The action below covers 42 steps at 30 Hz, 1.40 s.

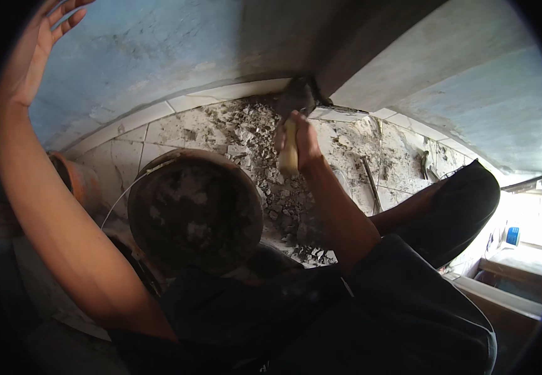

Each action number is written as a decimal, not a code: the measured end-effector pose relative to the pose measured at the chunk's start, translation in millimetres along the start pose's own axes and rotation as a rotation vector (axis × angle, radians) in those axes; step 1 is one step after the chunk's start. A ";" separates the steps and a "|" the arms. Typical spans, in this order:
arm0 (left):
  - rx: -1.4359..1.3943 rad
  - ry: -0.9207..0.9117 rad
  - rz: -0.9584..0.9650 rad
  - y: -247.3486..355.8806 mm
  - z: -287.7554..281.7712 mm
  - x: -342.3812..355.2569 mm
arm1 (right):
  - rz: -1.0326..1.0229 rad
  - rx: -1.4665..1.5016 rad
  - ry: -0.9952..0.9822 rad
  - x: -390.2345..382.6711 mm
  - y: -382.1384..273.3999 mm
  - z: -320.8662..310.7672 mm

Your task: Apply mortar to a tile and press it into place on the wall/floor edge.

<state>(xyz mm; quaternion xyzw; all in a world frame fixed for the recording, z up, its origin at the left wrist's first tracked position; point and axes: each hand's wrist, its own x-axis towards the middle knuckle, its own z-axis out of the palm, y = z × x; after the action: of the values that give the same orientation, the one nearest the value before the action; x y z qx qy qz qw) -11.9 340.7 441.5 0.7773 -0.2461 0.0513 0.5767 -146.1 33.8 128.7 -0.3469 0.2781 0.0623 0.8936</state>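
Observation:
My right hand is wrapped round the pale wooden handle of a trowel. Its dark blade points away from me, at the foot of the wall beside the corner of a jutting grey wall section. Raised at the far left, my left hand has its fingers apart and holds nothing; it is by the blue-grey wall, and I cannot tell if it touches. Between my arms stands a round bucket with dark, lumpy material inside. Broken mortar rubble lies beyond and right of it.
White floor tiles carry dirt and crumbs along the wall. An orange bucket stands left. A thin dark rod and a small tool-like object lie right, near my bent leg. Farther right, a blue container sits by wooden framing.

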 end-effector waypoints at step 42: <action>0.237 -0.043 -0.213 46.5 76.9 45.9 | 0.026 -0.631 -0.102 -145.4 12.3 -56.9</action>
<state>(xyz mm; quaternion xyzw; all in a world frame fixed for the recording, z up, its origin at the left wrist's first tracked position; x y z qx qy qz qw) -8.0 245.1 473.4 0.8625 -0.1668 0.0020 0.4778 -297.6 17.7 165.6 -0.5998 0.2044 0.1739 0.7538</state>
